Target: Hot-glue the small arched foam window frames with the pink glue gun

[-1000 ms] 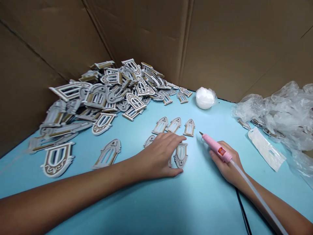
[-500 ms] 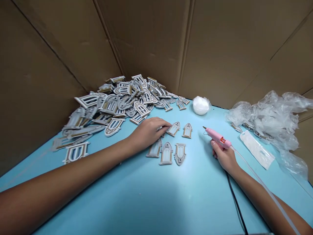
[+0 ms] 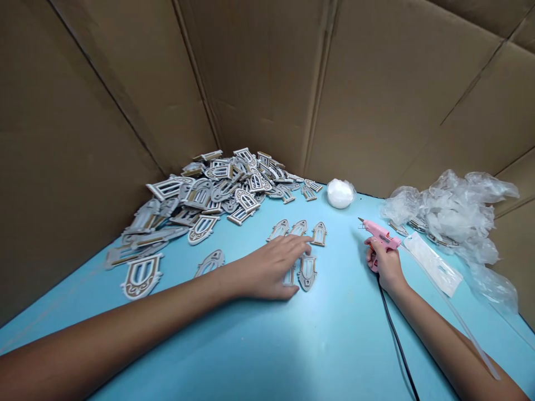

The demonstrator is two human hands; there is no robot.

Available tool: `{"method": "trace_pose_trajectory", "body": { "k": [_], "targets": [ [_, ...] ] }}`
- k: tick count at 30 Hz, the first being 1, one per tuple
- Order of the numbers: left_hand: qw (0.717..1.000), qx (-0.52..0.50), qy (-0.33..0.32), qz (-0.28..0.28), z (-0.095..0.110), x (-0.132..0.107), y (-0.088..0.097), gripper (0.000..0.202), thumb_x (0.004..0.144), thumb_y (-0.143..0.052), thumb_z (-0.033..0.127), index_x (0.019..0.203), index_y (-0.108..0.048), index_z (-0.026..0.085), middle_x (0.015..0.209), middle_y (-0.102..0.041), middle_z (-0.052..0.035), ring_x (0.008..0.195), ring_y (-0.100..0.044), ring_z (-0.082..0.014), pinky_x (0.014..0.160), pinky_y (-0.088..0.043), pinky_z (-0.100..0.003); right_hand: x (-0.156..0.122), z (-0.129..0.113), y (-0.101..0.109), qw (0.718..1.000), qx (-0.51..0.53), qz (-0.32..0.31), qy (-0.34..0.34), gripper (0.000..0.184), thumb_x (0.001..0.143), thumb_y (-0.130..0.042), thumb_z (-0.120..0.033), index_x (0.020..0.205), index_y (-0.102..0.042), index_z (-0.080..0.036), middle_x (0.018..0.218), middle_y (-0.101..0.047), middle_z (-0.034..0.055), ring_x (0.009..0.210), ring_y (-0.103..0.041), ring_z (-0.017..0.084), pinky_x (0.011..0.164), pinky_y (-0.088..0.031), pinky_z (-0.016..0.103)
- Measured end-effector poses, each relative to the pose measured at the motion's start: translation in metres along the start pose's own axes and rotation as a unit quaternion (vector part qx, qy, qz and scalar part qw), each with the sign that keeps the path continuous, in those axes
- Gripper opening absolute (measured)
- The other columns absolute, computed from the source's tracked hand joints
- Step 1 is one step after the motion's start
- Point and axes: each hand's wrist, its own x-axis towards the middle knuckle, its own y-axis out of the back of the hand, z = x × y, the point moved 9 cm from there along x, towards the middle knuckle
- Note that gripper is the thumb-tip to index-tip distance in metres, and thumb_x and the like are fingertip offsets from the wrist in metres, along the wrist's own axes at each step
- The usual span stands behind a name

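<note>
My left hand (image 3: 270, 268) lies flat with its fingers apart over the lower arched window pieces. Its fingertips touch a grey-and-gold arched piece (image 3: 307, 273) and cover most of another (image 3: 289, 276). Just beyond them, several similar pieces stand in a row, including one (image 3: 319, 234) at its right end. My right hand (image 3: 387, 265) grips a pink hot glue gun (image 3: 379, 234), its nozzle pointing away to the left. A long clear glue stick (image 3: 453, 314) runs from the gun's back toward the lower right.
A large heap of window pieces (image 3: 204, 195) lies at the left, on a light blue table (image 3: 334, 340) inside cardboard walls (image 3: 259, 83). Crumpled clear plastic (image 3: 451, 217), a white plastic sleeve (image 3: 432, 264), a white ball in wrap (image 3: 340, 193) and a black cord (image 3: 397, 345) lie nearby.
My left hand has moved toward me and right, from the upper pieces onto the lower ones. The camera has tilted up, so everything sits lower. My right hand still holds the glue gun.
</note>
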Motion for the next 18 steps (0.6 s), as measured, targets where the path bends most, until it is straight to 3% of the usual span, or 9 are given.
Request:
{"method": "trace_pose_trajectory", "body": {
  "k": [2, 4, 7, 12, 16, 18],
  "targets": [
    [0.999, -0.018, -0.015, -0.026, 0.006, -0.001, -0.009, 0.079, 0.077, -0.063, 0.021, 0.151, -0.037, 0.018, 0.159, -0.045, -0.0148, 0.143, -0.044, -0.0336, 0.115, -0.037, -0.046, 0.0, 0.001, 0.0, 1.0, 0.002, 0.001, -0.003, 0.053, 0.068, -0.073, -0.067, 0.084, -0.064, -0.018, 0.05, -0.054, -0.0047, 0.038, -0.043, 0.009, 0.035, -0.029, 0.02],
    [0.998, -0.032, -0.019, -0.05, 0.012, 0.001, -0.017, 0.089, 0.076, -0.056, 0.015, 0.159, -0.025, 0.018, 0.16, -0.045, -0.0134, 0.143, -0.045, -0.031, 0.117, -0.036, -0.044, 0.0, 0.002, -0.001, 1.0, 0.003, 0.0, -0.005, 0.053, 0.067, -0.073, -0.067, 0.085, -0.064, -0.017, 0.05, -0.055, -0.0045, 0.039, -0.044, 0.009, 0.036, -0.03, 0.02],
    [0.997, -0.034, 0.014, -0.065, 0.017, 0.007, -0.025, 0.08, 0.081, -0.058, 0.017, 0.157, -0.034, 0.019, 0.15, -0.055, -0.0126, 0.136, -0.051, -0.0316, 0.113, -0.039, -0.045, 0.0, 0.003, -0.001, 1.0, 0.004, -0.001, -0.007, 0.055, 0.066, -0.074, -0.068, 0.085, -0.065, -0.017, 0.051, -0.055, -0.0043, 0.039, -0.045, 0.009, 0.036, -0.031, 0.02],
    [0.992, 0.005, 0.1, -0.075, 0.013, 0.01, -0.024, 0.071, 0.087, -0.068, 0.041, 0.15, -0.046, 0.018, 0.132, -0.064, -0.0149, 0.123, -0.057, -0.0368, 0.109, -0.041, -0.052, -0.001, -0.001, -0.002, 1.0, -0.001, 0.003, -0.004, 0.055, 0.065, -0.073, -0.07, 0.079, -0.064, -0.018, 0.049, -0.053, -0.0047, 0.038, -0.045, 0.009, 0.034, -0.03, 0.021],
    [0.993, 0.01, 0.078, -0.093, 0.015, 0.002, -0.016, 0.084, 0.079, -0.064, 0.03, 0.157, -0.035, 0.017, 0.136, -0.062, -0.0139, 0.126, -0.056, -0.0348, 0.111, -0.038, -0.049, -0.002, -0.006, -0.003, 1.0, -0.004, 0.0, 0.006, 0.056, 0.064, -0.073, -0.072, 0.079, -0.064, -0.018, 0.049, -0.053, -0.0044, 0.037, -0.046, 0.01, 0.034, -0.03, 0.022],
    [0.993, -0.006, 0.064, -0.095, 0.014, -0.001, -0.012, 0.081, 0.077, -0.059, 0.022, 0.155, -0.035, 0.018, 0.131, -0.064, -0.0118, 0.121, -0.058, -0.032, 0.109, -0.039, -0.045, -0.003, -0.006, -0.004, 1.0, -0.005, -0.004, 0.007, 0.057, 0.065, -0.073, -0.072, 0.08, -0.065, -0.018, 0.049, -0.054, -0.0041, 0.037, -0.046, 0.01, 0.034, -0.03, 0.022]
  ]
}}
